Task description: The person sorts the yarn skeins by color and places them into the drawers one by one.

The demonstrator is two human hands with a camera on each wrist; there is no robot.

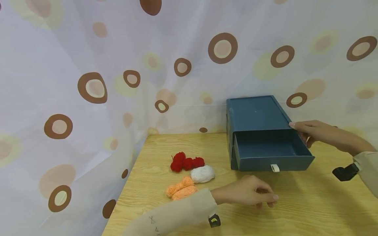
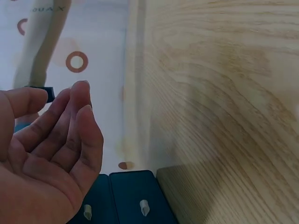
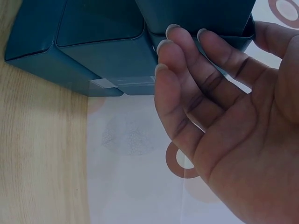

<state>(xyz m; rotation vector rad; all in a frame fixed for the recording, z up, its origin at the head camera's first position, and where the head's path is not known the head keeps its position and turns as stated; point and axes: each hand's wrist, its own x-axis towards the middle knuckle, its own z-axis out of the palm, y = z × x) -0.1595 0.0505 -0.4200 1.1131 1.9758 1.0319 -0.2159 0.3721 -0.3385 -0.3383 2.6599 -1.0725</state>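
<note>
Head view: a big spotted cloth [image 1: 118, 49] fills the top and left of the frame.
Table: the wood table [image 1: 165, 144] takes up the lower right part.
Blue box: the box [image 1: 254, 113] stands right of the middle of the frame, close to the cloth.
Drawer: the top drawer [image 1: 254, 164] sticks out of the box toward the bottom of the frame. Its long front edge runs left to right.
Which way: the drawer is up and a bit right from the left hand [image 1: 248, 193], and just left of the right hand [image 1: 320, 132].
Who is nearer: the right hand is nearer the box. It touches the top right edge.
Right hand: the thumb is at that edge and the other fingers bend softly by the side. I cannot tell if they grip it.
Left hand: it is over the table, below the drawer. The fingers bend softly, with a gap by the thumb, and it holds nothing.
Yarn: red yarn [image 1: 188, 163], white yarn [image 1: 203, 174] and orange yarn [image 1: 180, 188] lie left of the box.
Tab: a little white tab [image 1: 275, 168] is on the drawer front, above the left hand's fingers.
</note>
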